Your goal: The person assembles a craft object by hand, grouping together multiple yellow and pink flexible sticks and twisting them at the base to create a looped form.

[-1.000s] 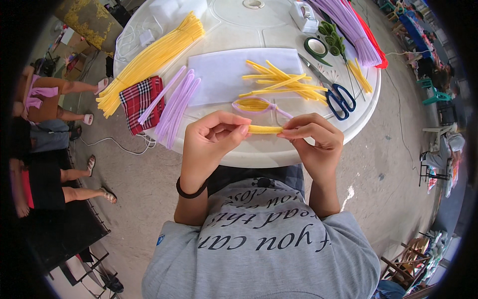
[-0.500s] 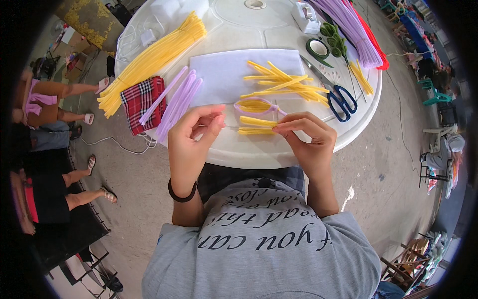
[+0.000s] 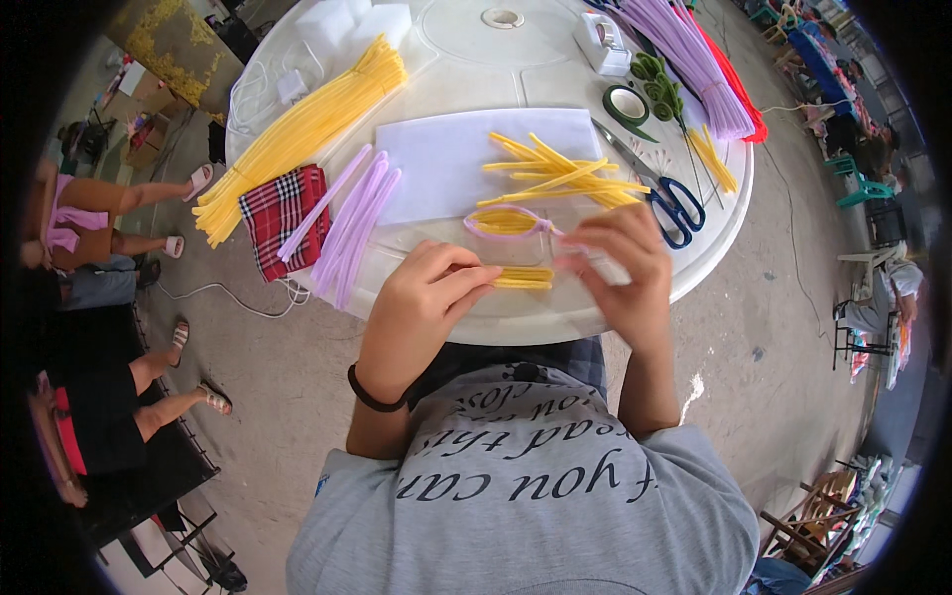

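Near the table's front edge, my left hand (image 3: 428, 296) pinches the left ends of a small bundle of short yellow pipe cleaners (image 3: 526, 278). My right hand (image 3: 625, 260) hovers just off the bundle's right ends, its fingers smeared by motion. Just beyond lies a lilac pipe cleaner loop (image 3: 511, 224) with yellow pieces inside it, twisted at its right end. A loose pile of cut yellow pipe cleaners (image 3: 555, 171) rests partly on a white sheet (image 3: 436, 164). Blue-handled scissors (image 3: 676, 210) lie right of the pile.
Long yellow pipe cleaners (image 3: 307, 129), a plaid cloth (image 3: 283, 223) and folded lilac pipe cleaners (image 3: 357, 223) lie to the left. At the right are green tape (image 3: 627, 102), a tape dispenser (image 3: 602, 45) and long lilac pipe cleaners (image 3: 694, 69). People sit at the far left.
My left hand has moved right and taken hold of the yellow bundle's left ends. My right hand has let go of its right ends and lifted slightly away.
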Demonstrator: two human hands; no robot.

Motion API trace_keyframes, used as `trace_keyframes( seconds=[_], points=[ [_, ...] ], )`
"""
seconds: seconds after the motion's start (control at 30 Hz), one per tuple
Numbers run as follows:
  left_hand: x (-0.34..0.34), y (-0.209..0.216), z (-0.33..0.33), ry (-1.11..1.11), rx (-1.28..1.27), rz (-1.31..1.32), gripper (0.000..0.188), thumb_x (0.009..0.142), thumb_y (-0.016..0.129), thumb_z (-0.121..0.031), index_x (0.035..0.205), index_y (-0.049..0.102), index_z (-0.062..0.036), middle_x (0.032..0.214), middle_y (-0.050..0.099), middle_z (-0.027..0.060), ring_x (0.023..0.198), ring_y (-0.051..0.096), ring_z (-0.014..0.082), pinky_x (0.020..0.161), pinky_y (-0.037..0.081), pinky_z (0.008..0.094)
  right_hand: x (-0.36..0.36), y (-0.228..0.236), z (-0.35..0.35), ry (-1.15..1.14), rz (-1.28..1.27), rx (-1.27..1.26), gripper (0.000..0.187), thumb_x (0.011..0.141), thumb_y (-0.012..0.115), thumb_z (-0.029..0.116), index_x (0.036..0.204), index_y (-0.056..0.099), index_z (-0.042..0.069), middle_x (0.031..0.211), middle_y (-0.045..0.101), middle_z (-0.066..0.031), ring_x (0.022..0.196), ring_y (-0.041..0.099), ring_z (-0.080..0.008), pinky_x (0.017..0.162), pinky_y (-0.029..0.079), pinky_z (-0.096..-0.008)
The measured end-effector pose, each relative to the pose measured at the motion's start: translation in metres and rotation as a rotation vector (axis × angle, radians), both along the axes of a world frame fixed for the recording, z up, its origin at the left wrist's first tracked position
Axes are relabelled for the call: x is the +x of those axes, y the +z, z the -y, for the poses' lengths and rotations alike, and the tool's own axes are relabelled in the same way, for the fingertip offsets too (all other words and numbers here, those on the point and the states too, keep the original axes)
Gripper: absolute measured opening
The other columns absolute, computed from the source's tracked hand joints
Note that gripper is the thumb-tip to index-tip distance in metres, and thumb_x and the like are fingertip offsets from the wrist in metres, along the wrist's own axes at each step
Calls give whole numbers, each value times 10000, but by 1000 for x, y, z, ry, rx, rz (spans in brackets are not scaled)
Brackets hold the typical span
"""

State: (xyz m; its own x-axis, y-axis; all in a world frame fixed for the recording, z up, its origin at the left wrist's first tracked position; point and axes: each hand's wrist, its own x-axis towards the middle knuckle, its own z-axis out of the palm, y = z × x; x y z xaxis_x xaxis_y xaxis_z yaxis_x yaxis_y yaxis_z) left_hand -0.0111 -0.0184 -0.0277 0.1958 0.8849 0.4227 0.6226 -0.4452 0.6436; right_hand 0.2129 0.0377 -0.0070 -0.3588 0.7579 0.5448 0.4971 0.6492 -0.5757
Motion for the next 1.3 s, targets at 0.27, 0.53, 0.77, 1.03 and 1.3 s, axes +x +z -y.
trace_keyframes(
  seconds=[0.27, 0.53, 0.77, 1.03, 1.3],
  points=[
    [3, 8, 2, -24, -49, 25, 350, 672, 793, -100, 1009, 705, -65, 941, 594, 62, 847, 552, 236, 700, 464, 335, 3, -3, -30, -259, 381, 169, 170, 738, 715, 93, 904, 680, 105, 943, 582, -29, 873, 531, -242, 776, 404, -378],
    [12, 11, 1, -7, 25, -30, 371, 669, 803, -161, 1021, 707, -92, 933, 570, 49, 830, 511, 231, 701, 445, 328, 6, -4, -27, -210, 37, 34, 125, 798, 676, 19, 915, 669, 62, 911, 599, -77, 767, 600, -210, 701, 452, -313],
    [22, 14, -2, -8, 67, 73, 250, 764, 739, -74, 1012, 706, -80, 899, 585, 61, 807, 534, 224, 692, 449, 307, 29, -6, -19, -262, -756, -185, 202, 989, 515, 121, 1048, 593, -56, 1028, 651, -127, 878, 665, -188, 737, 495, -285],
    [38, 23, -1, -12, -207, 605, 278, 896, 627, -48, 1169, 616, 3, 915, 618, 64, 837, 583, 115, 762, 458, 230, 6, -7, 20, 39, -1028, -98, 264, 1027, 368, 124, 1117, 521, -72, 1158, 532, -231, 884, 640, -262, 799, 502, -332],
    [41, 12, -18, -69, -275, 656, 320, 946, 571, -53, 1252, 546, 38, 1049, 631, 85, 938, 601, 114, 873, 463, 239, -5, -10, 24, 18, -920, -53, 319, 1046, 316, 191, 1191, 481, -40, 1091, 572, -217, 912, 632, -262, 832, 490, -367]
  ],
)
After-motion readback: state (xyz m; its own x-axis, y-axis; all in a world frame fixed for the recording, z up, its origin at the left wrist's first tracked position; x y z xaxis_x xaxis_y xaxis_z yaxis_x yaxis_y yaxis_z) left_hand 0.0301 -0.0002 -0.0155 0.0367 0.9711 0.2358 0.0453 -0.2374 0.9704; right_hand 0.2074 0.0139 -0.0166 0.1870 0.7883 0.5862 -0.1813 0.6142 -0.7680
